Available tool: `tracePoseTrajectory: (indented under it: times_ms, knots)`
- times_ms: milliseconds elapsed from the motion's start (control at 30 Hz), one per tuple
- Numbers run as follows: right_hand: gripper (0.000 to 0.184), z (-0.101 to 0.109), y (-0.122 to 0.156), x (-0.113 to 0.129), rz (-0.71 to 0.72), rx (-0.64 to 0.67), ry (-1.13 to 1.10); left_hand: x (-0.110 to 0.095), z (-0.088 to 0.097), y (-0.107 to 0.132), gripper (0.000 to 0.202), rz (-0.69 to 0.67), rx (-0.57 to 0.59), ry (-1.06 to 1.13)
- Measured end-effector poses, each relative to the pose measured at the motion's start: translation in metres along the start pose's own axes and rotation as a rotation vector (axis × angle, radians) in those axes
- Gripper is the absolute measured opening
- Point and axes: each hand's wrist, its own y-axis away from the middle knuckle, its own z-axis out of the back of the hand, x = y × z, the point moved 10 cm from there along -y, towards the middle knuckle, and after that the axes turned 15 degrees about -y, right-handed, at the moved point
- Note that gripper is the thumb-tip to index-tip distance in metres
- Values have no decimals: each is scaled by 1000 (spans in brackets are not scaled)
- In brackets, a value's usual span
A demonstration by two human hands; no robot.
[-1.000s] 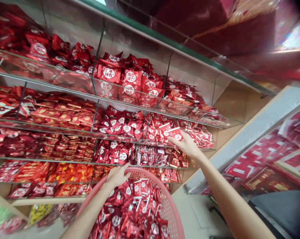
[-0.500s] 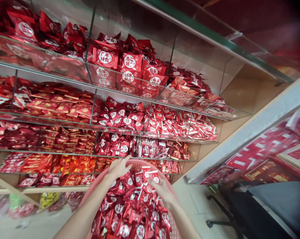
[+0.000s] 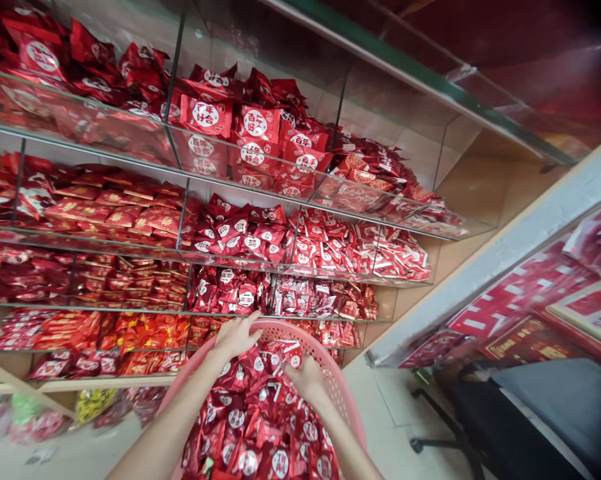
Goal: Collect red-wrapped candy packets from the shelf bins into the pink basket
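Observation:
A pink perforated plastic basket (image 3: 348, 393) is heaped with small shiny red packets (image 3: 248, 427) bearing white round labels. My left hand (image 3: 236, 337) is closed over the basket's far rim, its fingers hooked on the edge. Inside the basket on the right, my right hand (image 3: 305, 380) is curled around a few red-and-white packets (image 3: 285, 352) that stick out past its fingers. Its fingertips are partly hidden among the packets.
Glass-fronted shelves hold rows of red packets (image 3: 253, 127) ahead. Orange packets (image 3: 145, 330) lie low on the left. Bags (image 3: 95, 403) sit under the bottom shelf. A dark wheeled chair (image 3: 545, 407) stands at the right, beside red printed goods (image 3: 520, 293).
My right hand has moved slightly left and lower into the basket, with its packets shifted left too. My left hand stays on the rim. The view has shifted slightly.

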Motion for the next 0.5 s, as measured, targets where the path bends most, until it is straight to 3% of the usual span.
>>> tracePoseTrajectory:
  times_ms: [267, 500]
  knots:
    - [21, 27, -9, 21, 101, -63, -45, 0, 1, 1, 54, 19, 16, 21]
    - [21, 23, -23, 36, 133, -195, 191, -1, 3, 2, 55, 9, 8, 21]
